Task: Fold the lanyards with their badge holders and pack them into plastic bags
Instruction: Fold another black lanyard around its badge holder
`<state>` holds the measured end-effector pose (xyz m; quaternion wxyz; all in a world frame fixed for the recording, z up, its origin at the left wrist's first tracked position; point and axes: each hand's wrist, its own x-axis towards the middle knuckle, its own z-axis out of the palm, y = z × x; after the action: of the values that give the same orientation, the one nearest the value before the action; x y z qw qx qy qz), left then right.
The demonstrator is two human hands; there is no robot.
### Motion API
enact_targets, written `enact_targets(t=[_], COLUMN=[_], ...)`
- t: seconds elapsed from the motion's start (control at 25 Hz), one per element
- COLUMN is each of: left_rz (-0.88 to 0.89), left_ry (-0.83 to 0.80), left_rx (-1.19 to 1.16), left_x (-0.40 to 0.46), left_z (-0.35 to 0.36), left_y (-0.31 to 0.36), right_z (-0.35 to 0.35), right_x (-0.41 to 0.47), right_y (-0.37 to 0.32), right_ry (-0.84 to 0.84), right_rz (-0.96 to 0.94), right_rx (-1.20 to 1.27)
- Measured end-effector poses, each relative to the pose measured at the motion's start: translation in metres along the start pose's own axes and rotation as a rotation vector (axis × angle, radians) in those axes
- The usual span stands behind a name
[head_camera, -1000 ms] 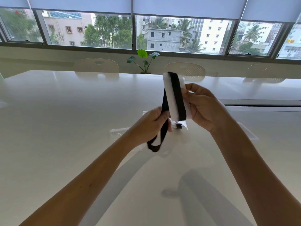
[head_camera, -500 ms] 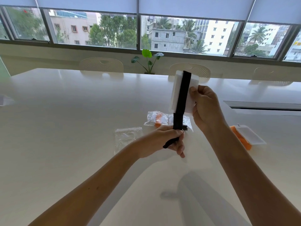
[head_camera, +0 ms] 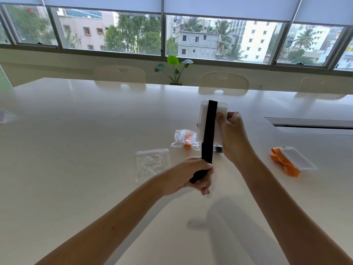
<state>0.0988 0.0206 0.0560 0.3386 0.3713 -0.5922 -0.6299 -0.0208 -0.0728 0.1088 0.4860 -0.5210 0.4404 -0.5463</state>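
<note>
Centre-left of frame: empty plastic bag (head_camera: 152, 163) flat on white table (head_camera: 76, 150), thin, slippery.

Centre: left hand (head_camera: 188, 174) fingers curled tight round tail of black lanyard (head_camera: 208, 134); strap soft, light, pulled taut.

Right of centre: right hand (head_camera: 232, 132) pinches edge of stiff white badge holder (head_camera: 221, 109); best held by edges.

Right: orange lanyard (head_camera: 282, 162) waiting on table.

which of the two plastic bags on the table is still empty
The flat clear bag nearer the left hand is empty. The other bag, farther back, already holds an orange lanyard with its holder.
</note>
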Motion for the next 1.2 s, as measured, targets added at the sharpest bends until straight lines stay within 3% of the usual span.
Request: enact_targets(t=[0.12,0.32,0.48,0.64,0.76,0.84,1.0,1.2], left_rz=[-0.036,0.120,0.080,0.073,0.263,0.371,0.455,0.427], left_ry=[0.036,0.223,0.223,0.212,0.324,0.373,0.598,0.884], left_rx=[-0.068,-0.093,-0.141,0.109,0.365,0.412,0.314,0.141], left_x=[-0.005,-0.015,-0.017,-0.020,-0.022,-0.025,-0.024,-0.021], left_z=[-0.006,-0.020,-0.021,-0.022,-0.027,-0.030,-0.027,-0.020], left_y=[-0.010,-0.019,-0.024,-0.027,-0.025,-0.019,-0.015,-0.019], right_z=[-0.004,-0.014,-0.013,-0.015,-0.018,-0.018,-0.010,0.001], right_x=[0.004,0.013,0.014,0.014,0.016,0.015,0.012,0.004], right_y=[0.007,0.017,0.026,0.033,0.039,0.043,0.050,0.054], right_ry=[0.062,0.164,0.209,0.234,0.241,0.236,0.226,0.214], right_rz=[-0.042,0.021,0.099,0.090,0.096,0.132,0.172,0.146], right_rx=[-0.046,-0.034,0.018,0.048,0.048,0.054,0.092,0.162])
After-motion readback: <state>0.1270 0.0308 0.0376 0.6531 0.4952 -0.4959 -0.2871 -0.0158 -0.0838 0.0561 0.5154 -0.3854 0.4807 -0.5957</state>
